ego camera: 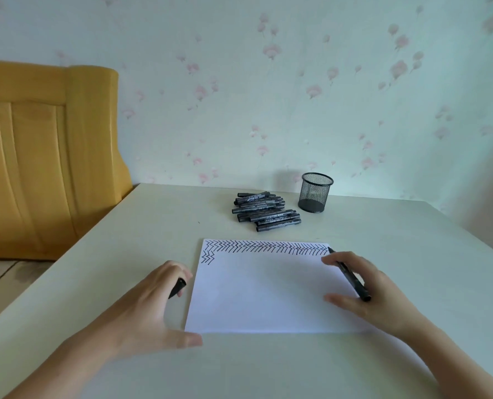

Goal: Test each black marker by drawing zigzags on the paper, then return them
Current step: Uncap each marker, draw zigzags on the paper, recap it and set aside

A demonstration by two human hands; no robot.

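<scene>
Marker tip at the paper's far right corner

Your right hand [363, 286] gripped the marker [350, 276]; your left hand [153, 300] curled round its cap [177, 287] beside the paper [262, 295] with its zigzags [265, 246].

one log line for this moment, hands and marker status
right hand: holds marker, tip at paper top-right | left hand: holds cap | pile: beside cup

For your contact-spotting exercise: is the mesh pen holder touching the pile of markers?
Apart. The head view shows a strip of bare table between the mesh pen holder and the nearest of the pile of markers.
</scene>
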